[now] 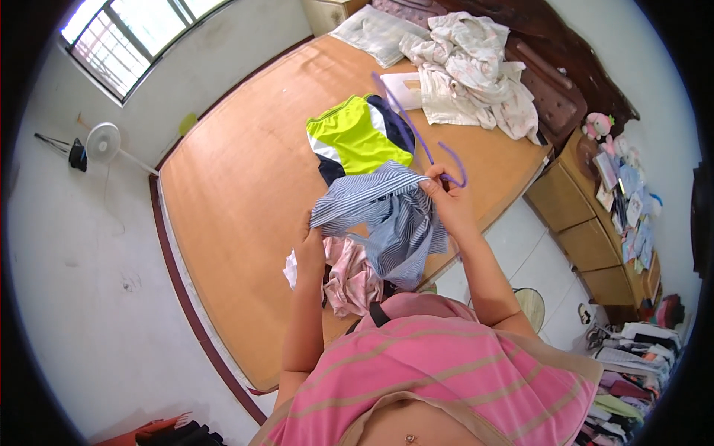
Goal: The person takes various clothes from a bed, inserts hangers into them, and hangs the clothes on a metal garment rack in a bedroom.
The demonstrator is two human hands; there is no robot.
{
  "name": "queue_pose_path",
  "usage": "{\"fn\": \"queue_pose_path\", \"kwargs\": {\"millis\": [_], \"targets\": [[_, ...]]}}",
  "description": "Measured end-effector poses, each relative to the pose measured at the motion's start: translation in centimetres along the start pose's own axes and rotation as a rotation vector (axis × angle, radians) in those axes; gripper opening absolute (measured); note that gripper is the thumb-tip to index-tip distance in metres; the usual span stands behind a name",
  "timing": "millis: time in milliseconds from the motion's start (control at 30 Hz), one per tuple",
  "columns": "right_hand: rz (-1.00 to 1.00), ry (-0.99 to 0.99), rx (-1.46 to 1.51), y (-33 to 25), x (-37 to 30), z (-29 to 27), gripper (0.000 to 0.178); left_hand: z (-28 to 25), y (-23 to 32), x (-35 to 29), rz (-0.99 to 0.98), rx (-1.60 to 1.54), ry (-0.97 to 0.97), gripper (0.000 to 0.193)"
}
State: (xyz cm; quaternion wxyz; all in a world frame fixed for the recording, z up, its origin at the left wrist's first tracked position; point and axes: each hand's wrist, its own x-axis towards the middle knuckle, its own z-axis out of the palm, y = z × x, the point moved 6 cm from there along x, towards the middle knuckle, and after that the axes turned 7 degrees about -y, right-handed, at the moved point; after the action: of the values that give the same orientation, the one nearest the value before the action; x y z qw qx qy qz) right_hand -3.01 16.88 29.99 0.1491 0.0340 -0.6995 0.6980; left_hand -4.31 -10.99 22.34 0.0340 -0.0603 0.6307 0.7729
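A blue-and-white striped garment (401, 230) is stretched between my hands above the near part of the bed, its lower folds hanging loose. My left hand (311, 241) grips one end of its edge. At the other end, my right hand (446, 195) pinches the cloth and also holds a thin purple clothes hanger (411, 126), which slants away over the bed. Just beyond lies a neon-yellow, white and navy garment (353, 130), spread flat. Shiny pink clothing (349, 279) lies crumpled below the striped cloth, partly hidden by it.
The bed has a tan surface (230, 171). Rumpled pale bedding (476, 70) lies at its far right, near a dark headboard (587, 44). To the right stands a wooden cabinet (576, 215) with items on top. Piled clothes (632, 372) fill the lower right. A white fan (104, 141) stands left.
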Motion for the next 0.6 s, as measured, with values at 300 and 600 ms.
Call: {"fn": "queue_pose_path", "kwargs": {"millis": [300, 600], "targets": [[0.066, -0.2, 0.056, -0.7, -1.9, 2.2, 0.013, 5.3, 5.1, 0.0, 0.442, 0.6, -0.01, 0.019], [0.195, -0.035, -0.131, 3.4, -1.6, -3.3, 0.015, 5.9, 3.5, 2.1, -0.019, 0.052, -0.083, 0.022]]}}
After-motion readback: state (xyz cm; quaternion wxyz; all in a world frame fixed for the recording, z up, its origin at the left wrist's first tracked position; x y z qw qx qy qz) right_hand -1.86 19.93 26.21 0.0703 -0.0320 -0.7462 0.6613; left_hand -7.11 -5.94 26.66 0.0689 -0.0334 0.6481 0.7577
